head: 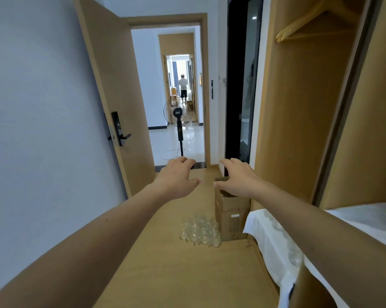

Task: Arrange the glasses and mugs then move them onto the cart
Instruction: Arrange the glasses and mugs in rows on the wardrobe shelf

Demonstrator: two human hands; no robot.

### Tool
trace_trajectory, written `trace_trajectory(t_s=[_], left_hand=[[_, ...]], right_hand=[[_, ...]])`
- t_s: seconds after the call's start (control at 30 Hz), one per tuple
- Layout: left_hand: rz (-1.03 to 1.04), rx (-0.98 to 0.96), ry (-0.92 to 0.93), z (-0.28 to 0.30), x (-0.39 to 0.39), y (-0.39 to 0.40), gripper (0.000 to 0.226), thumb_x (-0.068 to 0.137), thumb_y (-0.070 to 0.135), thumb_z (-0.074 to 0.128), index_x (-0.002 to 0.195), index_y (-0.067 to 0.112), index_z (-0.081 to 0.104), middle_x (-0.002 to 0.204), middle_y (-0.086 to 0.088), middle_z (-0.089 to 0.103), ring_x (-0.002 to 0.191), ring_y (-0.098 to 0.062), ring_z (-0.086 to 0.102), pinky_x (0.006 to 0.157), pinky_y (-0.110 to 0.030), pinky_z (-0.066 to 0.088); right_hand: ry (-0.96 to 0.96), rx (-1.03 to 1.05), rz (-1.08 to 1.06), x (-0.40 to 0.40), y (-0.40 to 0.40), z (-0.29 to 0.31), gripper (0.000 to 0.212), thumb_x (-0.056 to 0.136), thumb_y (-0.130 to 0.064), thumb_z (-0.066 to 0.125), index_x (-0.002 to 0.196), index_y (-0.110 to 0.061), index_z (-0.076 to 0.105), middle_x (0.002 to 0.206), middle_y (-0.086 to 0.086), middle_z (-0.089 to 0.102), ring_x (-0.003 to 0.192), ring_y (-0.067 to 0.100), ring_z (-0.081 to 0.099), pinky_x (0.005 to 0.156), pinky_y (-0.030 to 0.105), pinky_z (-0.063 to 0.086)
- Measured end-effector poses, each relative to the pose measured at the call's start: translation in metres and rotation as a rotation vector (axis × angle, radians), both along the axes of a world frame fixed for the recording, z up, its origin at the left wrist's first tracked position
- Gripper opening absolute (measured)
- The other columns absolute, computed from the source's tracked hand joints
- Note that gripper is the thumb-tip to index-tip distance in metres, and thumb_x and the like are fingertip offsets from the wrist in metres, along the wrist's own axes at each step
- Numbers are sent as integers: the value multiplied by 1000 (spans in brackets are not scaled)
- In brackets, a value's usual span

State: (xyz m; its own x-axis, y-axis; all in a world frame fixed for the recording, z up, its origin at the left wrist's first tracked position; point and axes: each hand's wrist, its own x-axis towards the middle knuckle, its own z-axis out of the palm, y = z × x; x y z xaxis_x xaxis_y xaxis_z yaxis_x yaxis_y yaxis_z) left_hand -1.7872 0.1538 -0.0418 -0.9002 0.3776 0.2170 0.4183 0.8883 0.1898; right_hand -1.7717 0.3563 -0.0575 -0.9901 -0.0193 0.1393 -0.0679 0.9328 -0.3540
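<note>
Glass tumblers are clustering low centre, touching the cardboard box. Your left hand and right hand are hovering empty, fingers spread; careless reaching risks toppling them.

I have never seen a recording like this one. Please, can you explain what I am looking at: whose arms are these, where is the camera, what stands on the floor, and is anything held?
There is one picture, from a camera worn on a person's head, looking forward and down. The two bare arms are that person's own. The left hand and right hand are stretched out, open and empty. On the wooden floor stands a cluster of clear glasses beside a cardboard box. No cart is visible.
</note>
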Motion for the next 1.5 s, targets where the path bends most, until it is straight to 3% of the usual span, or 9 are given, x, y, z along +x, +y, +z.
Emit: trace_trajectory(t_s=[0.27, 0.57, 0.83, 1.1, 1.23, 1.5], left_hand=[[-14, -19, -55, -25, -85, 33, 67, 96, 48, 59, 153, 20, 38, 156, -5, 40, 142, -31, 35, 116, -46, 35], [-99, 22, -111, -53, -178, 60, 70, 97, 49, 59, 156, 22, 33, 162, -5, 33, 149, -29, 27, 118, -45, 29], [-220, 69, -163, -66, -290, 95, 69, 99, 45, 60, 157, 22, 32, 163, -6, 31, 151, -29, 25, 121, -46, 30], [-399, 35, -248, -106, -392, 142, 69, 96, 48, 62, 155, 21, 38, 157, -5, 40, 144, -28, 36, 116, -47, 38], [-497, -4, -270, -133, -422, 171, 68, 95, 49, 61, 153, 19, 40, 151, -5, 45, 140, -28, 40, 114, -44, 40], [-633, -84, -360, -181, -456, 248, 65, 96, 50, 58, 152, 21, 41, 152, -4, 45, 139, -27, 41, 112, -40, 39]], right_hand=[[-65, -83, -28, -83, 46, -24, 88, 88, -53, 68, 158, -25, 23, 161, 4, 31, 147, 32, 30, 114, 53, 37], [-92, -83, -99, -148, 67, -52, 81, 91, -50, 67, 156, -24, 26, 160, 5, 32, 145, 32, 32, 114, 52, 38], [-138, -87, -267, -229, 76, -76, 78, 92, -50, 65, 156, -26, 27, 160, 4, 32, 145, 29, 33, 112, 47, 38], [-223, -119, -518, -291, 100, -110, 82, 89, -55, 66, 156, -25, 28, 162, 4, 31, 147, 32, 31, 115, 53, 36], [-276, -143, -628, -301, 118, -139, 81, 89, -54, 66, 155, -20, 32, 158, 9, 35, 144, 35, 34, 116, 49, 35], [-326, -231, -791, -317, 177, -188, 83, 88, -55, 65, 156, -26, 29, 158, 6, 36, 143, 32, 35, 114, 43, 37]])
